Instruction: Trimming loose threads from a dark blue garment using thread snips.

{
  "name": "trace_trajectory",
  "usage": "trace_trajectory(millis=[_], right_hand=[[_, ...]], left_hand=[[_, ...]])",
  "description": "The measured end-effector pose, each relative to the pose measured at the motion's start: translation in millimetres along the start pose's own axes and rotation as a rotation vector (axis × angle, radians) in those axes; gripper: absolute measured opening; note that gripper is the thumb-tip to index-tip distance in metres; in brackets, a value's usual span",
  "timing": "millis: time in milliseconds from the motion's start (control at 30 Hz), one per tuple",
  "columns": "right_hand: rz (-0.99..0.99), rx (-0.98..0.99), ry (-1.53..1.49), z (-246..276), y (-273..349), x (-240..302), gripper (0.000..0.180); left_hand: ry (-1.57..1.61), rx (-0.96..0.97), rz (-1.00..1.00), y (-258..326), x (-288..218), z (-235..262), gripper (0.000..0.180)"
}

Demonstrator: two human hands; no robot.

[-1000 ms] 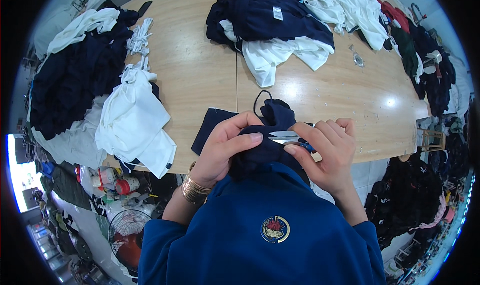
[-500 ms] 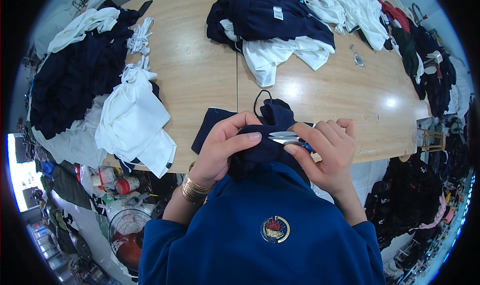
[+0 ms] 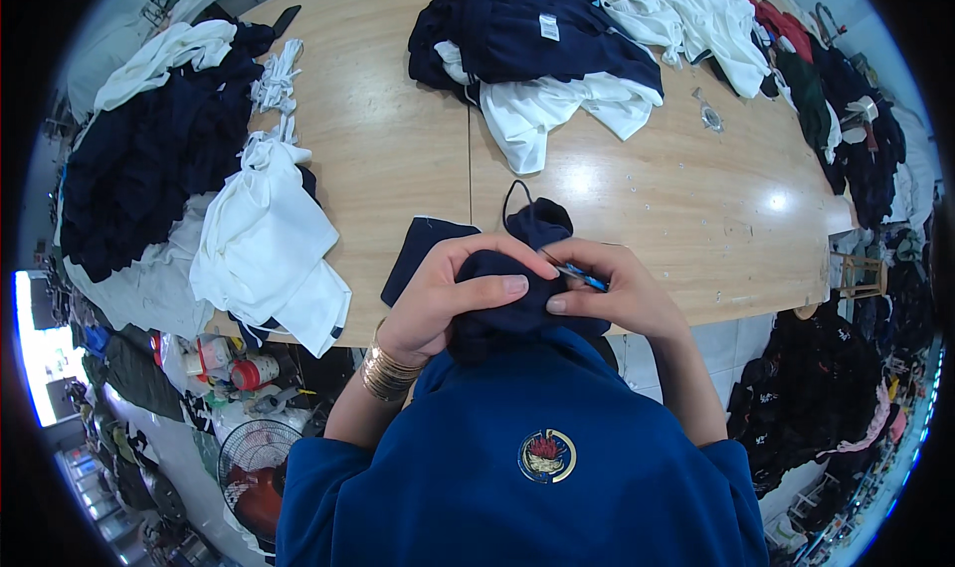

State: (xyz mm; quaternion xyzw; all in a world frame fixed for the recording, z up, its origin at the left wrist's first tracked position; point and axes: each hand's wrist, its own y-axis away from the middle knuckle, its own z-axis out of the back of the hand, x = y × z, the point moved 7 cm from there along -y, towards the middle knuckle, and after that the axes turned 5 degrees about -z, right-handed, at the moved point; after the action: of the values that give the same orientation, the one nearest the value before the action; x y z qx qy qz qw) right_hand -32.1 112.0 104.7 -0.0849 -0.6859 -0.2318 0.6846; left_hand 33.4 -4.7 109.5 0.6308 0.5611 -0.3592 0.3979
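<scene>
A navy garment [image 3: 492, 266] is bunched up close to my body at the table's near edge. My left hand [image 3: 430, 293] grips its cloth between thumb and fingers, with gold bangles on the wrist. In my right hand [image 3: 629, 290] is a pair of thread snips [image 3: 589, 279] with blue on the handle. Fingers and cloth hide most of its blades. The right fingertips are by the left index fingertip, against the cloth. A thin dark cord [image 3: 509, 197] loops up from the garment's far side. Beside my left hand, a flat navy piece [image 3: 423, 249] lies on the table.
On the wooden table [image 3: 388, 119], a folded navy garment [image 3: 497, 30] lies over white ones at the back. White cloth [image 3: 264, 229] and dark garments [image 3: 139, 159] are heaped left. More clothes hang over the right edge. A fan [image 3: 259, 468] stands at lower left.
My right hand has shifted left to the left fingertips and turned. The snips' blades, spread and plainly visible before, are now mostly hidden. My left index finger has stretched out over the cloth.
</scene>
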Motion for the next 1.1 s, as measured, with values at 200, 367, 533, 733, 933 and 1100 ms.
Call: trace_trajectory(millis=[200,367,533,733,933,1100], right_hand=[[-0.098,-0.13,-0.088,11.5,11.6,17.1,0.015],[-0.041,-0.184,0.022,6.8,16.1,28.3,0.018],[0.234,-0.562,0.608,15.4,30.3,62.6,0.028],[0.347,-0.539,0.953,7.0,38.3,70.4,0.029],[0.409,-0.589,1.076,0.2,38.2,76.3,0.027],[0.34,-0.566,1.03,5.3,37.8,72.0,0.028]], left_hand=[[-0.095,-0.074,0.025,4.0,-7.3,2.8,0.031],[-0.066,-0.06,0.089,7.2,-2.1,5.4,0.029],[0.079,-0.127,0.117,9.2,4.1,5.0,0.026],[0.033,-0.148,0.109,9.6,1.8,3.7,0.025],[-0.056,-0.139,0.066,9.1,-2.9,1.2,0.024],[0.002,-0.169,0.016,4.9,-2.4,3.1,0.021]])
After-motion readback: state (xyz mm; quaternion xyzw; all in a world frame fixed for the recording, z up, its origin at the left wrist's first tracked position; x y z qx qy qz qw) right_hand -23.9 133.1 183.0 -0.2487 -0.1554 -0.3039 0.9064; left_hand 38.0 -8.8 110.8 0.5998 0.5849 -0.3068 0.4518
